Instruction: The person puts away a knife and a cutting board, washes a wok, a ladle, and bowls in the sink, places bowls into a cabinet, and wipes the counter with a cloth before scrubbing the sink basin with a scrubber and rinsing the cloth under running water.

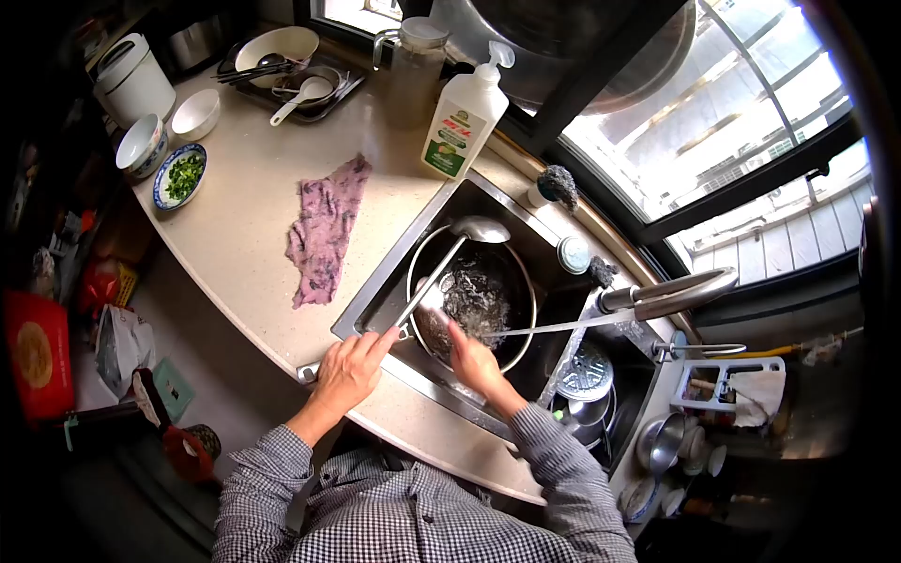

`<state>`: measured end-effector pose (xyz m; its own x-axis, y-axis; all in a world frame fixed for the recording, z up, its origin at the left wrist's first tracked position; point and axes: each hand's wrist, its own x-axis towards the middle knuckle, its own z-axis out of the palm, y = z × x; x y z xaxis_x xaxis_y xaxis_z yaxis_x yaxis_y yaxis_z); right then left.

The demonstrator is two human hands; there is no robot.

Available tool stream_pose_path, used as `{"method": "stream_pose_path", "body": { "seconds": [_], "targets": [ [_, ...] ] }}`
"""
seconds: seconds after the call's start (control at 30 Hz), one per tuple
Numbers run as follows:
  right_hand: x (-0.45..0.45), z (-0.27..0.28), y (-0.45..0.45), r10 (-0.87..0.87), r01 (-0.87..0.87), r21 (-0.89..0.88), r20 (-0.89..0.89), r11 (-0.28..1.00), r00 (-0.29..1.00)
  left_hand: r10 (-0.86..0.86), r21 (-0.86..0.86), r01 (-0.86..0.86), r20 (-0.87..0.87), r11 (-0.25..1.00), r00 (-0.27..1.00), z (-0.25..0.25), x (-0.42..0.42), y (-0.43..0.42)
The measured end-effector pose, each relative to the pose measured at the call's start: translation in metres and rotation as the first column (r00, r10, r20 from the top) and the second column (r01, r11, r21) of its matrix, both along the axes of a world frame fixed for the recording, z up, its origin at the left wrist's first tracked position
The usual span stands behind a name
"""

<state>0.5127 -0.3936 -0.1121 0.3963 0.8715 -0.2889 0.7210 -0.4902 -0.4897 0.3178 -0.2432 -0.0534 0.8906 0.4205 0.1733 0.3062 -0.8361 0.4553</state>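
Observation:
A metal ladle (pixel 443 266) slants over the sink, its bowl-shaped head (pixel 481 229) up near the pot's far rim. My left hand (pixel 349 371) is closed around its handle by the counter's front edge. Inside the sink (pixel 373 306) stands a round metal pot (pixel 532 298) with churning water in it. My right hand (pixel 477 364) reaches over the pot's near side, fingers bent beside the ladle's shaft. A pale, blurred patch lies by those fingertips; what they hold is unclear. Water streams sideways from the faucet (pixel 671 293) into the pot.
A pink cloth (pixel 327 233) lies left of the sink. Behind it stand a white pump bottle (pixel 462 122) and a lidded pitcher (pixel 415 70). Bowls, one with chopped greens (pixel 182 176), sit at the far left. The right basin holds a perforated metal piece (pixel 586 372).

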Motion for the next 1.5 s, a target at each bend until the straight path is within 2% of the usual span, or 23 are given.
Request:
{"method": "stream_pose_path", "body": {
  "seconds": [0.07, 0.1, 0.23, 0.3, 0.33, 0.43, 0.47, 0.57, 0.67, 0.7, 0.77, 0.83, 0.9, 0.93, 0.97, 1.0, 1.03, 1.1, 1.23, 1.3, 1.37, 1.47, 1.5],
  "targets": [
    [0.028, -0.054, 0.028, -0.135, 0.108, 0.139, 0.201, 0.984, 0.970, 0.005, -0.013, -0.005, 0.013, 1.000, 1.000, 0.002, 0.000, 0.005],
    [0.043, -0.060, 0.040, -0.253, 0.255, 0.018, 0.214, 0.967, 0.944, 0.002, -0.015, -0.001, 0.018, 1.000, 1.000, 0.003, 0.000, 0.008],
    [0.064, -0.039, 0.031, -0.646, 0.651, -0.077, 0.079, 0.755, 0.759, -0.010, -0.016, 0.010, -0.002, 1.000, 1.000, 0.000, -0.001, 0.010],
    [0.055, -0.062, 0.014, -0.775, 0.775, 0.046, -0.014, 0.630, 0.632, -0.020, -0.002, 0.020, -0.009, 1.000, 1.000, 0.000, 0.000, 0.011],
    [0.049, -0.069, 0.020, -0.797, 0.794, 0.069, 0.044, 0.604, 0.603, -0.034, 0.002, 0.035, -0.003, 0.999, 0.999, 0.000, 0.001, 0.012],
    [0.044, -0.090, 0.052, -0.839, 0.851, 0.192, -0.165, 0.489, 0.519, -0.053, 0.011, 0.053, 0.012, 0.999, 0.999, -0.002, -0.002, 0.013],
    [0.046, -0.094, 0.063, -0.835, 0.903, 0.076, -0.352, 0.424, 0.422, -0.060, 0.018, 0.059, 0.022, 0.998, 0.998, -0.002, -0.001, 0.013],
    [0.019, -0.030, 0.074, -0.651, 0.778, -0.074, -0.601, 0.624, 0.464, -0.069, 0.021, 0.069, 0.013, 0.997, 0.998, 0.003, -0.002, 0.013],
    [0.009, -0.041, 0.023, -0.404, 0.508, 0.042, -0.552, 0.860, 0.729, -0.070, 0.004, 0.070, 0.041, 0.998, 0.997, 0.002, 0.000, 0.016],
    [0.011, -0.030, -0.001, -0.346, 0.405, -0.012, -0.542, 0.914, 0.766, -0.065, -0.007, 0.066, 0.054, 0.998, 0.996, 0.000, -0.001, 0.018],
    [0.024, 0.002, -0.048, -0.167, 0.146, -0.090, -0.313, 0.985, 0.935, -0.064, -0.009, 0.064, 0.058, 0.998, 0.996, -0.002, -0.001, 0.018],
    [0.035, 0.045, -0.062, 0.024, 0.004, -0.411, 0.063, 0.912, 0.998, -0.062, -0.010, 0.062, 0.059, 0.998, 0.996, -0.001, -0.002, 0.019],
    [0.057, 0.028, -0.073, 0.082, 0.018, -0.390, 0.239, 0.921, 0.968, -0.064, -0.016, 0.065, 0.064, 0.998, 0.996, -0.003, -0.002, 0.020],
    [0.082, -0.018, -0.068, -0.063, 0.165, -0.252, 0.367, 0.953, 0.928, -0.062, -0.011, 0.063, 0.073, 0.998, 0.995, -0.006, 0.000, 0.021],
    [0.095, -0.046, -0.053, -0.189, 0.265, -0.199, 0.334, 0.944, 0.923, -0.059, -0.007, 0.059, 0.079, 0.998, 0.995, -0.007, 0.000, 0.020],
    [0.097, -0.067, -0.043, -0.223, 0.262, -0.071, 0.341, 0.962, 0.913, -0.047, -0.020, 0.048, 0.076, 0.999, 0.996, -0.007, 0.000, 0.020],
    [0.099, -0.085, -0.018, -0.339, 0.366, -0.122, 0.200, 0.922, 0.919, -0.038, -0.031, 0.040, 0.070, 0.999, 0.997, -0.005, 0.001, 0.019],
    [0.062, -0.075, 0.027, -0.450, 0.470, -0.179, 0.141, 0.865, 0.882, -0.031, -0.038, 0.033, 0.051, 0.999, 0.998, -0.002, 0.000, 0.020],
    [0.014, -0.051, 0.001, -0.098, 0.091, 0.127, 0.052, 0.988, 0.994, -0.039, -0.038, 0.042, 0.057, 0.998, 0.998, -0.005, 0.003, 0.021],
    [0.009, -0.009, -0.030, 0.006, -0.006, -0.006, -0.043, 1.000, 0.999, -0.038, -0.045, 0.041, 0.059, 0.998, 0.998, -0.007, 0.002, 0.020],
    [0.017, 0.030, -0.059, 0.027, -0.037, -0.262, -0.044, 0.964, 0.999, -0.038, -0.042, 0.040, 0.047, 0.998, 0.998, -0.006, 0.001, 0.021],
    [0.046, 0.055, -0.080, 0.278, -0.116, -0.572, 0.205, 0.812, 0.938, -0.037, -0.032, 0.039, 0.063, 0.999, 0.997, -0.007, 0.000, 0.021],
    [0.057, 0.058, -0.080, 0.361, -0.140, -0.555, 0.312, 0.820, 0.879, -0.040, -0.022, 0.041, 0.066, 0.999, 0.997, -0.008, 0.000, 0.021]
  ]
}}
